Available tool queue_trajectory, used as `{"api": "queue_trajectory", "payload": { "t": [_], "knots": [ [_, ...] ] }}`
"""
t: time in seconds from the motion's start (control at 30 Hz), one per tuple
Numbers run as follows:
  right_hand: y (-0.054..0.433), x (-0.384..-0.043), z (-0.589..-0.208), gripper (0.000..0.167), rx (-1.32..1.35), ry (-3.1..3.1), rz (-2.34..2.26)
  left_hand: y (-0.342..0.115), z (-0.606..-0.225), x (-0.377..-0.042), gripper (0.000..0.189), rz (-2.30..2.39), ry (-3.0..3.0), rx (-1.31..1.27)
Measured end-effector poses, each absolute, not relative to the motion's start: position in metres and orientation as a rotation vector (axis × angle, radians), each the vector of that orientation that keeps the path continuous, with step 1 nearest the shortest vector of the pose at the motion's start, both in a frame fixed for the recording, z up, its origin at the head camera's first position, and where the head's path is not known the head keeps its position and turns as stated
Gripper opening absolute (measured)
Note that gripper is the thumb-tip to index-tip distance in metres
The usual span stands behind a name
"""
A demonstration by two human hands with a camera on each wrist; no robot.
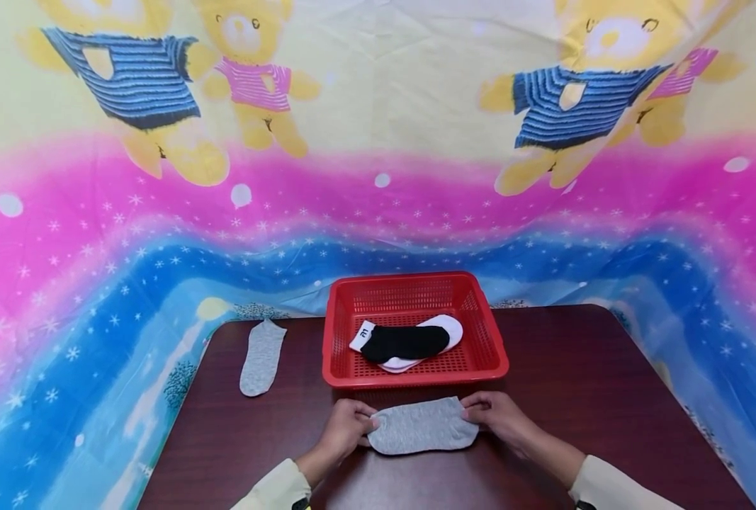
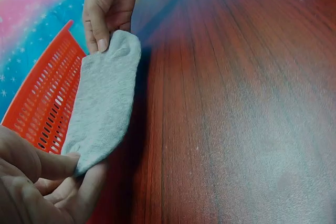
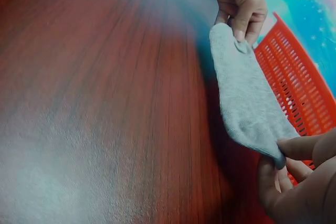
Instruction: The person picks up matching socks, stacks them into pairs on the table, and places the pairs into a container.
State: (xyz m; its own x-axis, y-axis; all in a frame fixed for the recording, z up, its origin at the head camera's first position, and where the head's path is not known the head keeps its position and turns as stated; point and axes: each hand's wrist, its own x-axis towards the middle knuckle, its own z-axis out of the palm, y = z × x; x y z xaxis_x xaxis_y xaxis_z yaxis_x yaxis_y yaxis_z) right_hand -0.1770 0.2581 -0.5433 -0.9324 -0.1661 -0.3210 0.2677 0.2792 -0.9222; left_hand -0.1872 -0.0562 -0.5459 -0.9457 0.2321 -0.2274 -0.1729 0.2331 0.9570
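A light grey ankle sock [image 1: 424, 426] is stretched sideways between both hands, in front of the basket. My left hand [image 1: 347, 427] pinches its left end between thumb and fingers, as the left wrist view also shows with the sock [image 2: 105, 98] running away from the thumb. At the other end my right hand [image 1: 499, 418] pinches the fabric, thumb on the near side. In the right wrist view the sock [image 3: 247, 87] hangs over its own dark shadow on the table, close above the wood.
Behind the sock stands a red perforated basket [image 1: 416, 383] holding a black sock [image 1: 406, 343] with a white cuff, over a paler one [image 1: 450, 329]. A second grey sock [image 1: 263, 358] lies flat on the dark wooden table [image 1: 575, 368], left of the basket. A printed bear cloth [image 1: 378, 198] hangs behind.
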Motion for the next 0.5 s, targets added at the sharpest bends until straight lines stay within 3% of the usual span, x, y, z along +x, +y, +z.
{"api": "queue_trajectory", "payload": {
  "t": [0.23,0.5],
  "knots": [
    [0.257,-0.182,-0.551,0.019,-0.017,2.494,-1.421,-0.054,-0.548,-0.187,0.014,1.65,2.408,0.06],
    [0.257,-0.185,-0.561,0.014,-0.084,2.62,-1.331,-0.05,-0.559,-0.191,0.016,1.548,2.595,0.169]
  ]
}}
